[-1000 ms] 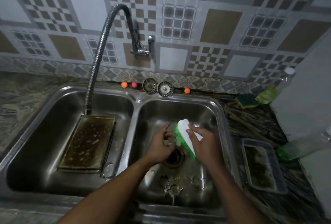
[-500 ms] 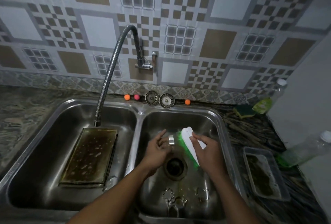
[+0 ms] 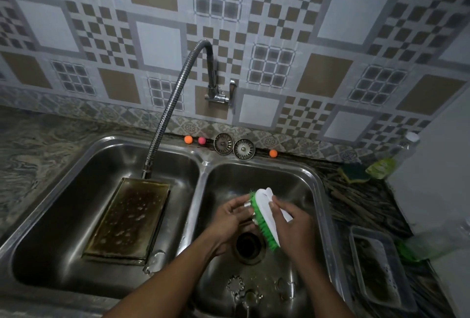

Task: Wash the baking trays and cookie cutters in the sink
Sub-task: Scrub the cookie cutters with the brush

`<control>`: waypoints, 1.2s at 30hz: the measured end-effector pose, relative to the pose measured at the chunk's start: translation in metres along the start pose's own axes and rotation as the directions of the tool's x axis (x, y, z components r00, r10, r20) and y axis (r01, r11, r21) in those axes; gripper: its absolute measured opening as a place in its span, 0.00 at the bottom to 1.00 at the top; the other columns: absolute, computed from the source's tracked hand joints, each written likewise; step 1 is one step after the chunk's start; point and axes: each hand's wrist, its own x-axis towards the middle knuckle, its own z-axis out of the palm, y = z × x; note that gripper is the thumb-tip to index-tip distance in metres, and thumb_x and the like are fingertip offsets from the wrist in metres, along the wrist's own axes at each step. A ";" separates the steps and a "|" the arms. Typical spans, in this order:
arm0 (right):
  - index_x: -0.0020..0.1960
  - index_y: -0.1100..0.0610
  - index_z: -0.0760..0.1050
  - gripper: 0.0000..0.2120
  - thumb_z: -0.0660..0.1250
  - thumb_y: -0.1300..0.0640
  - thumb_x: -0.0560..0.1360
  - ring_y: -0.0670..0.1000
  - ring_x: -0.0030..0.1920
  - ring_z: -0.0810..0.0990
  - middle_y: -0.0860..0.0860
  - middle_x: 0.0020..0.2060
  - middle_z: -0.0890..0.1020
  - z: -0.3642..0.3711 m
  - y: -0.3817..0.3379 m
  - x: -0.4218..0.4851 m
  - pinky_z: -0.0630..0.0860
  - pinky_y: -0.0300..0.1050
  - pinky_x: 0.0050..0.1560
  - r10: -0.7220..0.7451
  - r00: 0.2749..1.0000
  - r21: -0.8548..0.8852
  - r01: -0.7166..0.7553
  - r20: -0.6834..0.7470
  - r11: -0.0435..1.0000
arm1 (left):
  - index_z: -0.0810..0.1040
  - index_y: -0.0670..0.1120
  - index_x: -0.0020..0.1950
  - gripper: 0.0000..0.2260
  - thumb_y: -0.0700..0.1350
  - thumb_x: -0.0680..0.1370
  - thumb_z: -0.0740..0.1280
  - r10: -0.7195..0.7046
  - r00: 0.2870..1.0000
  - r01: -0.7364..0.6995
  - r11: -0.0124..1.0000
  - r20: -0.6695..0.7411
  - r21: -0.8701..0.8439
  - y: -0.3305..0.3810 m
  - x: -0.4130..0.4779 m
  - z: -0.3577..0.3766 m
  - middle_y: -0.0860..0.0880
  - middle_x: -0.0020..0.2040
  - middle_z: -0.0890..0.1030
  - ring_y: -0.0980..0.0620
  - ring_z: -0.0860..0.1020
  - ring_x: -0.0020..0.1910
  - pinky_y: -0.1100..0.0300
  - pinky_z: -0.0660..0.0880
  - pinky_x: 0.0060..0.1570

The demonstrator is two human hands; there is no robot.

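The left grip [image 3: 230, 218] pinches a small metal cutter [image 3: 247, 205] between curled fingers, over the right basin of the sink [image 3: 203, 162], just far of the drain [image 3: 248, 244]. The right grip [image 3: 295, 226] is clenched round the white back of a brush [image 3: 264, 212]. The brush's green bristles face left and press against the cutter.

Loose cutters [image 3: 235, 284] lie on the near floor of the same basin, apart from both grips. One of them is flower-shaped.

In the left basin the left tray [image 3: 129, 218] lies flat, brown-stained and dotted with suds. The tip of the hose [image 3: 173, 104] hangs just over its far edge. The right tray [image 3: 376, 261] sits on the desk [image 3: 38, 144] right of the sink, dark inside.

Along the far rim stand two strainers [image 3: 223, 143] with small balls [image 3: 188, 139] on either side. At the far right of the desk a sponge [image 3: 354, 172] lies beside a bottle [image 3: 391, 162] holding yellow-green liquid.
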 end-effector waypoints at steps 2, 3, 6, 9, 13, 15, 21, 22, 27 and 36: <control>0.55 0.52 0.83 0.10 0.71 0.52 0.75 0.31 0.47 0.78 0.41 0.48 0.84 0.003 -0.003 0.002 0.72 0.27 0.47 -0.010 1.000 -0.029 0.010 0.001 1.000 | 0.78 0.40 0.64 0.16 0.32 0.77 0.67 0.009 1.000 -0.009 0.999 -0.010 -0.037 0.004 -0.002 0.000 0.40 0.55 0.84 0.42 0.83 0.52 0.43 0.78 0.58; 0.56 0.52 0.83 0.10 0.71 0.52 0.75 0.32 0.48 0.78 0.42 0.49 0.85 0.003 -0.005 0.002 0.72 0.28 0.48 -0.017 1.000 -0.032 0.017 -0.016 0.999 | 0.78 0.41 0.63 0.15 0.33 0.77 0.67 0.014 0.999 -0.015 0.998 -0.030 -0.065 0.005 -0.003 0.001 0.41 0.54 0.84 0.44 0.83 0.50 0.46 0.81 0.54; 0.55 0.51 0.83 0.09 0.71 0.53 0.75 0.32 0.50 0.79 0.39 0.47 0.84 0.001 -0.006 -0.006 0.74 0.30 0.50 -0.043 0.998 0.015 0.044 -0.041 0.999 | 0.77 0.45 0.61 0.13 0.34 0.78 0.67 -0.002 0.992 -0.019 0.987 -0.126 -0.162 0.002 -0.003 0.009 0.42 0.50 0.85 0.47 0.85 0.43 0.54 0.82 0.40; 0.55 0.50 0.83 0.10 0.71 0.52 0.75 0.31 0.51 0.78 0.37 0.47 0.83 0.002 -0.006 -0.018 0.72 0.24 0.48 -0.063 0.998 0.025 0.063 -0.014 0.998 | 0.78 0.39 0.60 0.10 0.37 0.80 0.66 -0.010 0.979 -0.035 0.977 -0.206 -0.210 0.003 0.000 0.018 0.39 0.48 0.85 0.46 0.85 0.43 0.50 0.83 0.46; 0.56 0.51 0.83 0.11 0.71 0.52 0.75 0.31 0.50 0.77 0.41 0.49 0.85 0.002 -0.005 -0.018 0.70 0.22 0.46 -0.010 1.000 0.043 0.011 -0.023 0.999 | 0.76 0.34 0.63 0.14 0.39 0.80 0.65 -0.078 0.989 0.036 0.950 -0.128 -0.309 -0.002 -0.006 0.020 0.37 0.53 0.84 0.44 0.83 0.51 0.46 0.78 0.60; 0.56 0.51 0.83 0.11 0.70 0.51 0.75 0.31 0.51 0.78 0.40 0.49 0.84 -0.001 -0.007 -0.015 0.71 0.25 0.48 -0.024 1.000 0.023 0.025 -0.013 0.999 | 0.76 0.35 0.65 0.15 0.38 0.80 0.65 -0.100 0.993 0.071 0.942 -0.070 -0.327 -0.002 -0.008 0.016 0.36 0.57 0.82 0.41 0.80 0.57 0.45 0.74 0.65; 0.54 0.50 0.84 0.09 0.71 0.52 0.75 0.33 0.50 0.80 0.34 0.43 0.83 -0.006 -0.005 -0.012 0.74 0.30 0.49 0.010 1.000 0.020 -0.011 0.024 1.000 | 0.77 0.36 0.63 0.14 0.35 0.78 0.66 -0.094 0.995 0.077 0.943 -0.036 -0.322 -0.004 -0.006 0.008 0.36 0.59 0.81 0.41 0.81 0.56 0.45 0.79 0.56; 0.55 0.50 0.83 0.10 0.71 0.52 0.75 0.37 0.50 0.81 0.37 0.45 0.84 -0.006 -0.004 -0.011 0.76 0.34 0.50 0.015 1.000 0.023 -0.014 -0.015 1.000 | 0.78 0.37 0.61 0.13 0.35 0.78 0.66 -0.090 0.996 0.077 0.944 -0.027 -0.320 -0.004 -0.006 0.006 0.36 0.57 0.82 0.41 0.81 0.54 0.46 0.79 0.57; 0.56 0.52 0.83 0.10 0.71 0.54 0.76 0.36 0.49 0.78 0.37 0.45 0.82 -0.013 -0.008 -0.004 0.70 0.28 0.46 0.060 0.998 0.091 -0.062 0.026 0.994 | 0.79 0.39 0.61 0.11 0.35 0.80 0.64 -0.057 0.998 0.058 0.994 0.008 -0.088 -0.001 -0.003 0.004 0.41 0.52 0.83 0.48 0.81 0.45 0.49 0.80 0.54; 0.54 0.54 0.84 0.09 0.72 0.58 0.74 0.30 0.49 0.78 0.37 0.45 0.83 -0.011 -0.005 -0.015 0.70 0.22 0.44 0.015 0.992 0.129 -0.031 0.124 0.991 | 0.79 0.38 0.60 0.14 0.39 0.83 0.55 -0.172 0.985 0.171 0.984 -0.018 -0.054 0.013 -0.001 0.005 0.42 0.43 0.78 0.53 0.76 0.33 0.49 0.81 0.52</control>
